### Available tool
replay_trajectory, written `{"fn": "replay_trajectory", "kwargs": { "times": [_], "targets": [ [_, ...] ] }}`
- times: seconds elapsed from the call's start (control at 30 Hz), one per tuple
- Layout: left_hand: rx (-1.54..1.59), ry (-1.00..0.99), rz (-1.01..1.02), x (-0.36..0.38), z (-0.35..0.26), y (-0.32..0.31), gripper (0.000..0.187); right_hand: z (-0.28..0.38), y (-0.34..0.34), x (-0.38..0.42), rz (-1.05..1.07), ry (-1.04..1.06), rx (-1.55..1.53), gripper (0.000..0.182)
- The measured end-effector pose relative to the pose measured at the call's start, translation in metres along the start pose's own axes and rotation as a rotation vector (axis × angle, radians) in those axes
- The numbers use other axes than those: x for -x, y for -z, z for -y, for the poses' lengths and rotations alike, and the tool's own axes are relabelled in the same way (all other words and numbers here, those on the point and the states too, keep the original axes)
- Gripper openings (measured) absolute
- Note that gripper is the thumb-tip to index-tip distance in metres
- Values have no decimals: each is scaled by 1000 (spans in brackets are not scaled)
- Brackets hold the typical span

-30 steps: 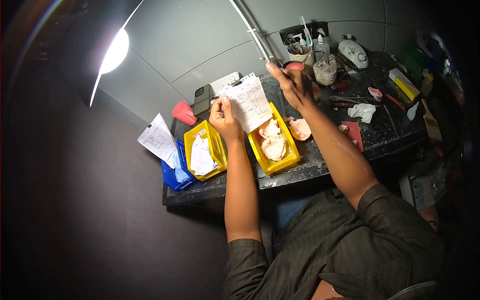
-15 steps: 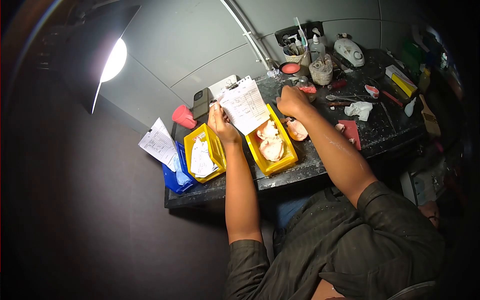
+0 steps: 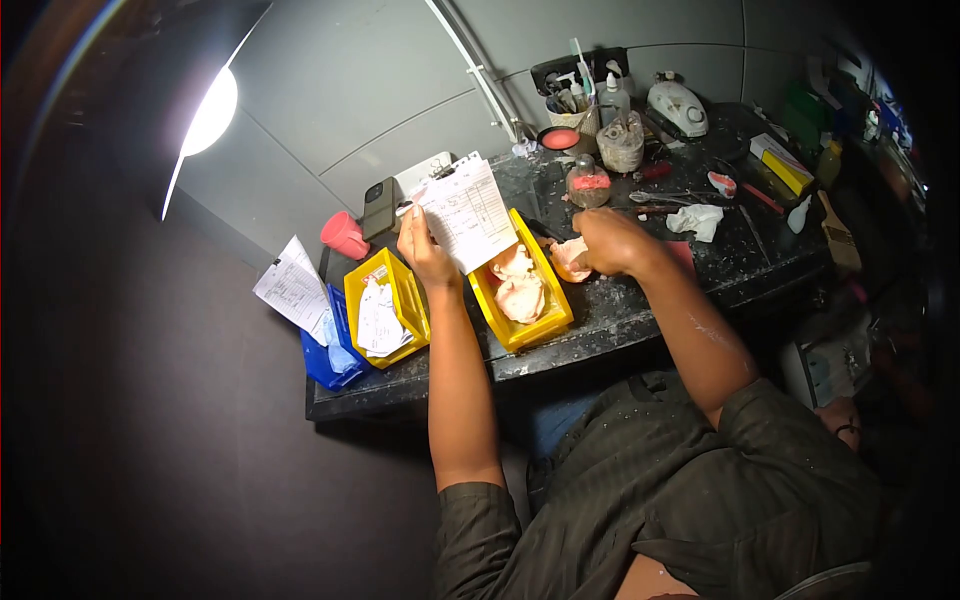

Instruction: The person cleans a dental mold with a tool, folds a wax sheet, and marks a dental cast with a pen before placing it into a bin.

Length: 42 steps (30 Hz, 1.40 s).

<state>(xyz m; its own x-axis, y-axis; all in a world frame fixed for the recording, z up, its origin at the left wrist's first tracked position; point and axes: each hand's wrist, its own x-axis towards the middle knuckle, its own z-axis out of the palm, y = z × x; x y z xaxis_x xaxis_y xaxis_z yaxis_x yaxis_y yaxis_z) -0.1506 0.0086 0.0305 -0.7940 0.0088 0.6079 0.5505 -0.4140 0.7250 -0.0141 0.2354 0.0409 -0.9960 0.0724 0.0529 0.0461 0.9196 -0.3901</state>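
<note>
My left hand (image 3: 430, 252) is closed at the left edge of a clipped paper form (image 3: 468, 220). Something small and dark shows at its fingertips, too small to name. The form stands at the back end of a yellow bin (image 3: 541, 333). Inside that bin lie pale pink plaster dental casts (image 3: 521, 298). My right hand (image 3: 618, 243) is closed on the right side of another dental cast (image 3: 570, 258), which rests on the bench beside the bin. Its fingertips are partly hidden. Behind this hand stands a glass jar (image 3: 588, 187) with a pink band.
To the left are a second yellow bin (image 3: 414, 345) with papers, a blue bin (image 3: 318, 362), a pink cup (image 3: 344, 236) and a phone (image 3: 379, 208). Crumpled tissue (image 3: 697, 221), tools and a yellow box (image 3: 782, 166) lie to the right. A lamp (image 3: 212, 112) shines at upper left.
My right hand has come down from beside the glass jar to the dental cast next to the yellow bin. My left hand keeps its place by the form. The whole view has shifted slightly.
</note>
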Motion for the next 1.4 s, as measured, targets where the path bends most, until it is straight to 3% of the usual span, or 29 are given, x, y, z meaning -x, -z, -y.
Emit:
{"fn": "replay_trajectory", "kwargs": {
  "times": [0.2, 0.27, 0.3, 0.37, 0.47, 0.5, 0.53, 0.67, 0.73, 0.83, 0.87, 0.9, 0.93, 1.03, 1.1, 1.23, 1.37, 1.4],
  "targets": [
    [-69, -43, 22, 5, -5, -4, 41, -1, 1, 16, -33, 3, -199, 28],
    [-93, -31, 33, 7, -8, -5, 41, -5, 3, 23, -206, -22, -328, 24],
    [-78, -29, 35, 7, -7, -5, 41, -15, 5, 28, -270, 75, -400, 21],
    [-63, -26, 32, 7, -6, -3, 40, -42, 11, 32, -167, 110, -724, 12],
    [-46, -6, 7, 5, -3, 0, 34, -69, 40, 55, -295, 116, -796, 17],
    [-64, -52, -9, 4, 0, 0, 29, -88, 37, 57, -325, 129, -979, 19],
    [-83, -97, -25, 5, 0, 0, 26, -77, 57, 78, -242, 4, -1220, 21],
    [-124, -84, -9, 12, -3, -9, 27, -105, 78, 107, -400, -5, -1204, 26],
    [-199, -100, 63, 10, 1, -6, 43, -114, 81, 119, -435, -18, -1207, 24],
    [-202, -75, 44, 11, 4, -6, 38, -128, 74, 123, -124, 217, -1087, 17],
    [-199, -57, 44, 10, 4, -4, 36, -128, 65, 125, -174, 264, -866, 16],
    [-197, -58, 32, 10, 4, -6, 33, -122, 58, 125, -97, 351, -795, 18],
    [-173, -36, 34, 10, 6, -4, 34, -116, 44, 129, -148, 319, -774, 18],
    [-165, -7, 44, 9, 9, 1, 35, -106, 33, 135, -44, 302, -605, 20],
    [-182, -11, 29, 9, 10, 3, 36, -105, 22, 136, -178, 397, -338, 20],
    [-184, 10, 40, 10, 6, 0, 36, -103, 26, 138, -96, 264, -522, 20],
    [-162, 10, 55, 12, 1, -7, 35, -94, 43, 144, 26, 78, -1040, 13],
    [-162, -9, 60, 10, 4, -5, 35, -101, 41, 142, -65, 194, -996, 14]
  ]
}}
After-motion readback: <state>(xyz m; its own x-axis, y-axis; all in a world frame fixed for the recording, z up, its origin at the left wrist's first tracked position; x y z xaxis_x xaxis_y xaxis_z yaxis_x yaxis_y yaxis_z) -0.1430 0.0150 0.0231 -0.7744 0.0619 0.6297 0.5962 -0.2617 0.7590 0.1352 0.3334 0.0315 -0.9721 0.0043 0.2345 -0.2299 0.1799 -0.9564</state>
